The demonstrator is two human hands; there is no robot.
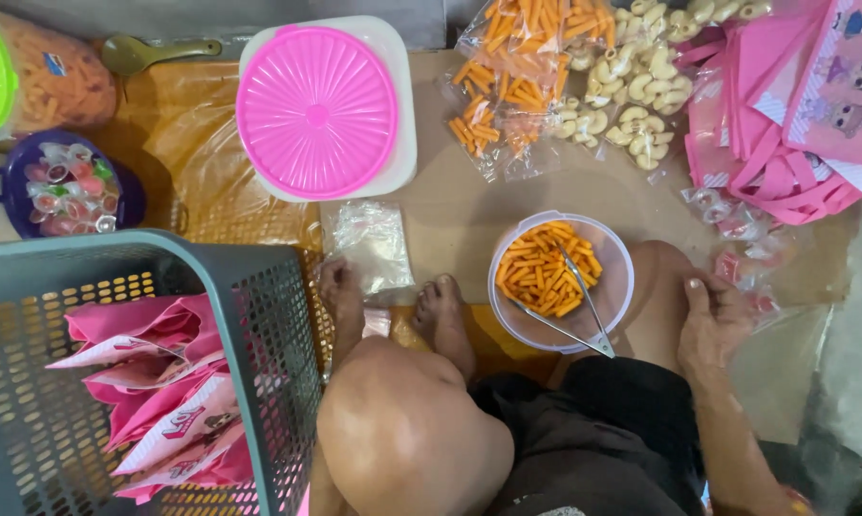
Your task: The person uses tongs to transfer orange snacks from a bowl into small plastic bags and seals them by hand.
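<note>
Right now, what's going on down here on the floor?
A person sits on the floor among snack-packing things. Their left hand rests on a small clear plastic bag, and their right hand touches small wrapped sweets. Between the hands stands a clear round plastic tub of orange snack sticks with metal tongs lying in it. A grey plastic basket at the left holds pink paper bags. Filled snack packets lie ahead.

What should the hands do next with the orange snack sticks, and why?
Probably the left hand lifts one empty clear bag, since it rests right by the stack. The tongs lie untouched in the bowl of orange sticks, and the right hand sits beside it, free to take them.
</note>
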